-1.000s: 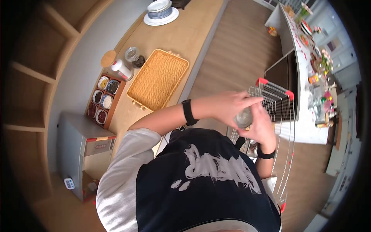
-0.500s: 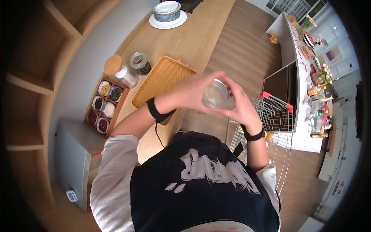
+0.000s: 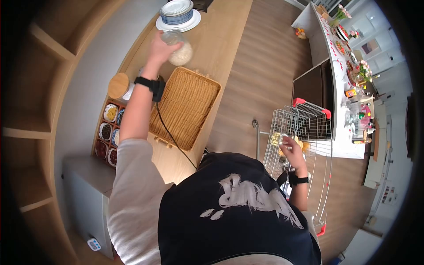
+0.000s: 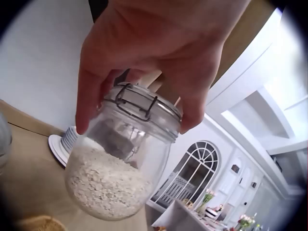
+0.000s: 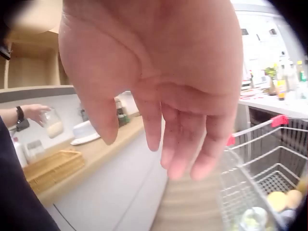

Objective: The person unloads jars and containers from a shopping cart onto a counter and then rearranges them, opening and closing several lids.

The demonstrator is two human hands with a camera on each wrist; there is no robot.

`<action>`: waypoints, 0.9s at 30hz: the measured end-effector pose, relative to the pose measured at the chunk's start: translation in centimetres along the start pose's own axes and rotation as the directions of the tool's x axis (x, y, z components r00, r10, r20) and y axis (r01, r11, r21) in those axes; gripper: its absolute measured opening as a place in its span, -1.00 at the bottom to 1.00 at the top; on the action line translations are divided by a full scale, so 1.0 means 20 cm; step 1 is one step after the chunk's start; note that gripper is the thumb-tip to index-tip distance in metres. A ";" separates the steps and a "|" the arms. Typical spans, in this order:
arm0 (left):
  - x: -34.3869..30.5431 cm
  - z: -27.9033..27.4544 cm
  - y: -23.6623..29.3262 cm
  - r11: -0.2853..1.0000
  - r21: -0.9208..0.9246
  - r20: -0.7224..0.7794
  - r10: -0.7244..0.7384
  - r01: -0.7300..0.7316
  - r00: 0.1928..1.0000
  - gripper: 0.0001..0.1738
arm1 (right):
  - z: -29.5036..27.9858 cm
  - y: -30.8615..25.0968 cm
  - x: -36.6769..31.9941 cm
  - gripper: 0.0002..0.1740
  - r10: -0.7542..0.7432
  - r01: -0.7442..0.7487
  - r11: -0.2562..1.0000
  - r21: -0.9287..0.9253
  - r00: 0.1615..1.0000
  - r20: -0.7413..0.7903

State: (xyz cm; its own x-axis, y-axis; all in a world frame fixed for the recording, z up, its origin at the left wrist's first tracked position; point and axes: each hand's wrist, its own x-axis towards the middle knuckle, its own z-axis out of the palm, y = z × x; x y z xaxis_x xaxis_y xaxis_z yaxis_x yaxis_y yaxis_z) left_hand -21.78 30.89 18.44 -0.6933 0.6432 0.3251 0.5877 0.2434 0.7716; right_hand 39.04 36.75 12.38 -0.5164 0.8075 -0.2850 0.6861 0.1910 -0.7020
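Observation:
My left hand (image 3: 161,48) grips a clip-top glass jar (image 4: 130,149) by its lid, fingers and thumb spread around the rim. Pale flakes like oats (image 4: 103,183) fill the lower half of the jar, which hangs tilted over the wooden counter (image 3: 212,48). In the head view the jar is between the plate stack (image 3: 176,13) and the wicker tray (image 3: 185,106). My right hand (image 3: 293,152) hovers over the shopping cart (image 3: 304,119); the right wrist view shows its fingers (image 5: 180,149) hanging loose with nothing in them.
Beside the tray stand a jar with a wooden lid (image 3: 119,86) and a divided box of small bowls (image 3: 106,130). A grey cabinet (image 3: 84,190) stands nearer me. Yellow items and a glass jar (image 5: 252,219) lie in the cart. Across the floor is a laden white counter (image 3: 342,137).
Both hands were around the jar near the cart. The right hand has let go and moved back over the cart; the left has carried the jar across to the counter, beyond the tray.

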 end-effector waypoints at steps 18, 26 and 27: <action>0.33 0.14 -0.78 0.817 0.498 0.060 -0.366 0.290 0.929 0.01 | 0.20 1.22 -1.36 -0.60 0.682 -0.585 0.705 0.401 0.715 -0.155; 0.48 0.07 -1.10 0.936 0.350 0.529 -0.221 0.027 0.820 -0.27 | 0.20 1.08 -1.40 -0.56 0.660 -0.623 0.749 0.226 0.668 -0.345; 0.54 0.09 -1.19 0.864 0.501 0.451 -0.305 0.044 0.839 -0.24 | 0.22 1.17 -1.41 -0.57 0.654 -0.560 0.756 0.338 0.661 -0.368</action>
State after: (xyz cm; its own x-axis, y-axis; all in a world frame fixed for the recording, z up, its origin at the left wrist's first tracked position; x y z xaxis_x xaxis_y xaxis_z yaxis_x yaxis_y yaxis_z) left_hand -42.42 33.36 2.55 -0.5727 0.7927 -0.2087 0.6862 0.6029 0.4069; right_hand 67.41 15.99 1.19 0.2958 0.8641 -0.4072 0.6353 -0.4963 -0.5917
